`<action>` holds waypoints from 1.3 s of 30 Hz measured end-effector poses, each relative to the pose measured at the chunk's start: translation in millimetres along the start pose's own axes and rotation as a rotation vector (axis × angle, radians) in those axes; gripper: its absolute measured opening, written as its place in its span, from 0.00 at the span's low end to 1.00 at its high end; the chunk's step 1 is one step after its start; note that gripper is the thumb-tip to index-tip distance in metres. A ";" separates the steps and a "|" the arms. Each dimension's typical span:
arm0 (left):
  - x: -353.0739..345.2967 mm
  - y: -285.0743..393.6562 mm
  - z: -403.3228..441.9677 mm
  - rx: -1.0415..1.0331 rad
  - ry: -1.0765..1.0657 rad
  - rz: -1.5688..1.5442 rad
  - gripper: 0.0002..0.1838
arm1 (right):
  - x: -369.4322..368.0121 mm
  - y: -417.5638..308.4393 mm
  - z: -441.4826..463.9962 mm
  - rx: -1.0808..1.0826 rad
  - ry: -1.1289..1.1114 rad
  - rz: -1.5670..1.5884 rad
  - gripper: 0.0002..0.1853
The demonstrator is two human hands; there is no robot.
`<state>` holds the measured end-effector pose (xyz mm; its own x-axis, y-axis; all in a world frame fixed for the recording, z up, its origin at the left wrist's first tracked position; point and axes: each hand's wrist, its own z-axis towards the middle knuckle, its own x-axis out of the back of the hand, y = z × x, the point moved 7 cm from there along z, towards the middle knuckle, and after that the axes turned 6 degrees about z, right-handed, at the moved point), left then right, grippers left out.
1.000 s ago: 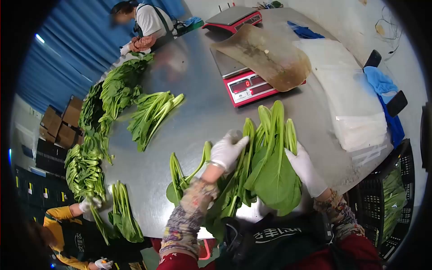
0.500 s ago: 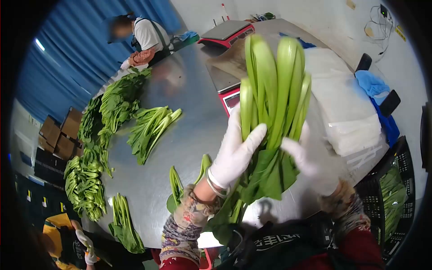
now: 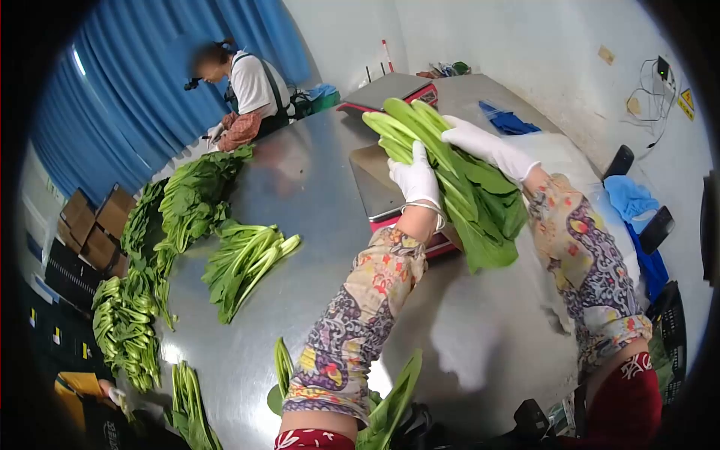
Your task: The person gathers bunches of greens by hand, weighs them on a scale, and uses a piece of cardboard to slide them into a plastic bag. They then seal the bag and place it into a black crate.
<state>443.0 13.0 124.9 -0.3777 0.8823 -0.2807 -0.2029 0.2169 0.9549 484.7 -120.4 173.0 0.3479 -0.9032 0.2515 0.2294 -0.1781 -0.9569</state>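
My left hand (image 3: 416,178), in a white glove, is wrapped round the near side of a bunch of leafy greens (image 3: 480,199). On the far right side of the same bunch, my right hand (image 3: 484,144), also gloved, holds the stems from above. The bunch lies tilted, pale stems to the upper left and broad leaves to the lower right. It is over the red scale (image 3: 375,187), hiding most of that scale and its display. Whether the bunch touches the scale cannot be told. Loose greens (image 3: 394,405) lie near my left forearm at the table's front.
Piled greens (image 3: 191,195) line the left side of the metal table (image 3: 322,202), with a smaller bunch (image 3: 247,262) beside them. A second scale (image 3: 386,91) stands behind. Two co-workers (image 3: 255,86) are at the left. Plastic bags (image 3: 559,150) and a blue cloth (image 3: 634,199) lie right.
Both my hands have carried the bunch from the table's front up and away to the scale. The bunch went from upright to tilted. My right hand moved to its far side.
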 end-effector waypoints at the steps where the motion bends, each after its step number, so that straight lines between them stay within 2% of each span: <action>1: 6.4 -4.7 0.5 0.045 0.073 0.381 0.44 | -4.4 21.5 15.0 -0.073 -0.091 -0.085 0.30; 3: 20.7 -33.0 23.9 0.208 0.052 0.605 0.49 | -5.3 36.4 18.3 -0.071 -0.021 -0.570 0.31; 4: 23.9 -25.5 29.5 0.066 -0.085 0.719 0.50 | -4.2 44.5 18.6 -0.078 -0.001 -0.662 0.31; 5: 30.9 -21.9 21.6 -0.029 -0.057 0.654 0.45 | -0.3 48.7 19.0 -0.081 0.024 -0.757 0.31; 6: 39.1 -13.6 13.3 -0.100 -0.161 0.556 0.41 | 2.9 50.3 17.2 -0.083 0.047 -0.855 0.31; 7: 53.4 -3.5 2.3 -0.167 -0.258 0.453 0.38 | 7.9 35.5 9.5 0.037 0.172 -0.883 0.29; 8: 69.5 16.8 -20.2 -0.171 -0.315 0.386 0.35 | 13.4 18.0 -3.6 0.358 0.374 -0.967 0.26; 9: 84.3 36.8 -51.7 -0.171 -0.368 0.318 0.33 | 17.7 0.7 -17.2 0.287 0.383 -0.814 0.22; 10: 100.5 45.9 -84.4 -0.137 -0.359 0.283 0.33 | 20.0 -13.7 -39.3 0.399 0.462 -0.724 0.20; 11: 120.9 50.0 -117.5 -0.107 -0.351 0.248 0.33 | 15.2 -32.2 -66.1 0.410 0.490 -0.606 0.17; 12: 151.8 38.3 -145.5 -0.172 -0.366 0.739 0.36 | 8.4 -44.1 -93.9 0.505 0.496 -0.543 0.14; 13: 165.4 38.5 -189.3 -0.213 -0.453 1.090 0.37 | -1.0 -44.9 -117.9 0.398 0.421 -0.397 0.13; 15: 189.2 -8.2 -264.3 -0.191 -0.726 1.491 0.35 | -39.0 -34.8 -176.2 0.128 0.324 -0.052 0.11; 17: 215.0 -33.6 -288.0 -0.090 -0.651 1.492 0.30 | -86.1 -27.1 -222.6 0.048 0.150 -0.155 0.14; 18: 220.1 -20.7 -275.9 -0.135 -0.567 1.367 0.26 | -111.7 -25.3 -245.5 -0.009 0.021 -0.228 0.20; 19: 224.6 -15.8 -260.5 0.001 -0.491 0.926 0.19 | -137.3 -23.5 -269.8 -0.056 -0.109 -0.301 0.27; 20: 222.0 -3.7 -251.0 0.581 -0.435 0.477 0.13 | -164.4 -2.3 -295.4 -0.198 -0.089 -0.101 0.33; 21: 211.7 21.5 -234.2 0.485 -0.327 0.300 0.11 | -192.1 22.0 -309.6 -0.144 -0.134 -0.032 0.41; 22: 206.6 31.3 -223.5 0.505 -0.252 0.132 0.12 | -202.6 7.7 -309.3 -0.165 -0.139 0.034 0.39; 23: 201.7 34.9 -216.5 0.405 -0.229 0.128 0.15 | -211.5 -7.4 -310.8 -0.188 -0.146 0.102 0.38; 25: 189.8 37.4 -215.9 0.362 -0.306 0.025 0.20 | -199.1 -20.5 -297.2 -0.230 -0.103 0.055 0.34; 26: 199.0 43.6 -209.8 0.117 -0.262 0.298 0.24 | -185.6 -16.6 -289.4 -0.123 0.032 0.068 0.31; 27: 205.0 52.3 -209.8 -0.134 -0.208 0.559 0.28 | -169.5 -19.4 -276.2 -0.112 0.047 0.018 0.29; 28: 207.8 66.3 -215.6 -0.198 -0.161 0.971 0.37 | -150.7 -33.6 -263.0 -0.067 0.079 -0.082 0.27; 29: 213.3 67.0 -221.2 -0.321 -0.125 1.409 0.47 | -133.1 -51.9 -247.4 0.099 0.114 -0.161 0.26; 30: 225.0 55.8 -230.2 -0.323 -0.065 1.648 0.48 | -115.7 -53.1 -226.5 0.168 0.152 -0.307 0.25; 31: 239.6 41.3 -240.3 -0.321 0.002 1.886 0.50 | -101.7 -63.0 -206.1 -0.011 0.124 -0.456 0.25; 33: 279.7 2.5 -251.3 -0.144 -0.076 1.912 0.51 | -76.5 -62.4 -156.9 0.182 0.183 -0.669 0.25; 34: 290.8 -2.7 -249.1 0.047 -0.124 1.819 0.49 | -69.3 -60.7 -133.5 0.127 0.157 -0.782 0.25; 35: 302.1 -8.1 -249.0 0.237 -0.173 1.718 0.46 | -65.5 -55.8 -111.3 0.233 0.154 -0.893 0.25; 36: 311.5 -11.3 -242.0 0.117 -0.141 1.738 0.40 | -61.0 -49.6 -92.0 0.469 0.195 -1.094 0.27; 37: 322.3 -7.1 -233.0 0.063 -0.082 1.748 0.34 | -53.3 -61.9 -81.8 0.392 0.194 -1.029 0.25; 39: 360.3 4.5 -201.4 0.088 0.100 1.768 0.32 | -26.7 -73.6 -57.8 0.296 0.273 -0.834 0.21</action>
<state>124.0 247.8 8.4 -0.1199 0.0395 0.9920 0.5125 -0.8533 0.0959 406.0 -105.8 228.3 -0.2513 -0.5951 0.7633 0.5450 -0.7387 -0.3965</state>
